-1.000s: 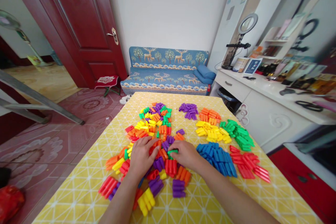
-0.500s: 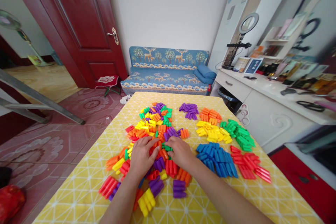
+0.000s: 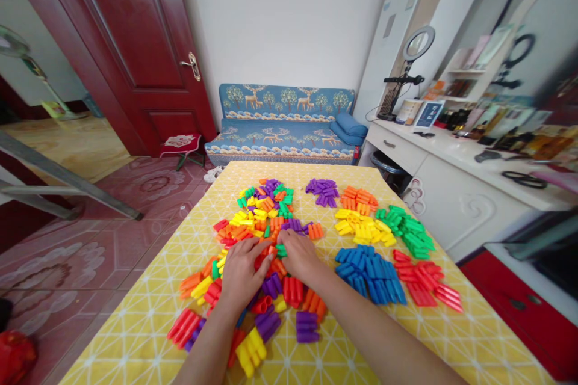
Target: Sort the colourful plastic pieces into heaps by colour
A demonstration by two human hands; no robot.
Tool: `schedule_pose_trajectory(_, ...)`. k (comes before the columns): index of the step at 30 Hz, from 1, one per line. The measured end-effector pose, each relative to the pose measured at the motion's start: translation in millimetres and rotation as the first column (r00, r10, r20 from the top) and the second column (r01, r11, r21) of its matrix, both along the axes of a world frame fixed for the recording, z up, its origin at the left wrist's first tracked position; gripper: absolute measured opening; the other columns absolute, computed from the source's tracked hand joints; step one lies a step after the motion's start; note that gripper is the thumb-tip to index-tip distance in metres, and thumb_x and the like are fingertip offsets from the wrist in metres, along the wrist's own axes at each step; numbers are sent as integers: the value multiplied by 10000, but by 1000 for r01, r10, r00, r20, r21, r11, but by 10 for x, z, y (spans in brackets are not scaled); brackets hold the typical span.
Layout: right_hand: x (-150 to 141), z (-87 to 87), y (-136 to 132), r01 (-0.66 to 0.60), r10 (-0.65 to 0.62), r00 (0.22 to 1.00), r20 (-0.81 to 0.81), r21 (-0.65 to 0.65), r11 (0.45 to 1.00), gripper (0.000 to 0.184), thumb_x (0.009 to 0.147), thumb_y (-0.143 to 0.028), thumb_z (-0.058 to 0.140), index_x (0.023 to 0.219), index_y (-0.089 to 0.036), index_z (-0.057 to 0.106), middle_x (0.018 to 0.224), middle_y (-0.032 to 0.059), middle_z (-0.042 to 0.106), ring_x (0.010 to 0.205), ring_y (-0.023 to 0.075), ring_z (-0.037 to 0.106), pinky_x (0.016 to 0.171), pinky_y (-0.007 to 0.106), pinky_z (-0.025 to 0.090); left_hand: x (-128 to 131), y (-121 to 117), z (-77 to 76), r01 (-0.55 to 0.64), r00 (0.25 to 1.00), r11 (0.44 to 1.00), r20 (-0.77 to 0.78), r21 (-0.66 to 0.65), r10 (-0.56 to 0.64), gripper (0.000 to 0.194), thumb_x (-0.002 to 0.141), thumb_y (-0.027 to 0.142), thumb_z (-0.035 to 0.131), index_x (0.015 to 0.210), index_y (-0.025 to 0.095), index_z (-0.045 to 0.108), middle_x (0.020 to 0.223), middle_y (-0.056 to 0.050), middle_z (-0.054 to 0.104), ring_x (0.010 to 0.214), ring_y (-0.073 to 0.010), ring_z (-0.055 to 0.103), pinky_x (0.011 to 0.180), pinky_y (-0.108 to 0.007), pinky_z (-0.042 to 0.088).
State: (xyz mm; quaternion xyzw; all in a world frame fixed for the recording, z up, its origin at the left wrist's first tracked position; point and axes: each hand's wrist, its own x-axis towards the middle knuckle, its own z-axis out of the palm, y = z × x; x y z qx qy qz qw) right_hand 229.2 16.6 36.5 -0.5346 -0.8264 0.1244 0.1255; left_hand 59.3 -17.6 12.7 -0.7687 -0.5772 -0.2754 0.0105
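A mixed pile of coloured plastic tube blocks (image 3: 262, 216) lies on the yellow patterned tablecloth (image 3: 149, 325). My left hand (image 3: 241, 271) rests flat on the near part of the pile, fingers stretched out over red and orange blocks. My right hand (image 3: 300, 255) sits beside it, fingers curled, pinching a green block (image 3: 280, 251) at its fingertips. To the right lie sorted heaps: purple (image 3: 321, 190), orange (image 3: 359, 198), yellow (image 3: 361, 227), green (image 3: 406, 228), blue (image 3: 370, 267) and red (image 3: 427, 286).
Loose yellow, purple and red blocks (image 3: 253, 346) lie near the table's front edge. A white dresser (image 3: 456, 204) with a ring light (image 3: 418, 45) stands at the right. A blue sofa (image 3: 284, 123) and a red door (image 3: 135, 42) are beyond the table.
My right hand has slid left and away from me with the green block, closing in on my left hand. The left hand has barely moved. The camera has tipped slightly.
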Motion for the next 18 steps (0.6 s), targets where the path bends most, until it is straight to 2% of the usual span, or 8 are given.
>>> schedule_pose_trajectory(2,25,-14,-11,19,-18,996,-87,10,1000,242,768,-173,637,1001,-222,594,979,42,664,951,215,620,830,315,452,-2,-1,1,-1,1000,1000,1,-3,1,321,903,422,493,1141,300,672,1085,-61,667,1029,-247,601,903,-428,467)
schedule_pose_trajectory(4,76,-37,-14,30,-25,976,-218,19,999,201,786,-197,631,982,-234,608,985,30,682,960,210,625,847,318,456,-7,0,-2,2,1000,1000,0,-6,-2,322,902,415,496,1148,299,668,1093,-62,665,1039,-251,598,909,-435,464)
schedule_pose_trajectory(7,254,-47,16,56,-30,903,-429,48,997,299,803,-172,576,1091,-245,610,1105,36,668,1009,194,615,882,321,460,-15,3,-11,7,1000,1000,-1,-7,-7,323,898,394,502,1164,301,661,1098,-61,663,1041,-254,595,909,-439,464)
schedule_pose_trajectory(9,470,-20,69,110,-46,841,-539,87,990,349,820,-205,536,1161,-242,599,1156,49,648,1020,196,606,882,331,468,-18,5,-16,6,1000,1000,-1,-6,-6,322,896,389,503,1161,299,662,1098,-59,663,1034,-252,596,906,-437,466)
schedule_pose_trajectory(11,775,34,153,201,-95,792,-603,110,974,365,837,-279,504,1186,-230,597,1108,58,657,931,197,620,821,338,490,-17,4,-16,1,1000,1000,-1,-6,-1,315,898,396,500,1143,295,672,1101,-58,663,1036,-251,595,911,-434,464)
schedule_pose_trajectory(14,1372,136,345,363,-218,761,-611,122,924,363,812,-395,521,1095,-206,648,872,42,671,713,177,607,680,308,495,-12,-1,-9,-3,1000,1000,-2,-11,3,311,902,407,492,1127,301,679,1104,-56,660,1048,-254,588,918,-438,458)
schedule_pose_trajectory(16,1824,199,506,510,-342,749,-567,163,845,340,765,-443,570,962,-194,691,759,36,662,692,180,599,671,298,481,-10,-5,-2,-3,1000,1000,-2,-16,3,317,904,409,486,1138,306,673,1107,-57,657,1055,-256,582,921,-443,455)
schedule_pose_trajectory(18,2269,246,675,623,-446,702,-555,177,761,348,737,-444,583,921,-172,700,753,54,674,692,189,606,651,294,471,-9,-6,2,-3,1000,1000,-2,-21,3,320,905,411,484,1145,308,669,1113,-57,655,1057,-257,578,921,-445,454)
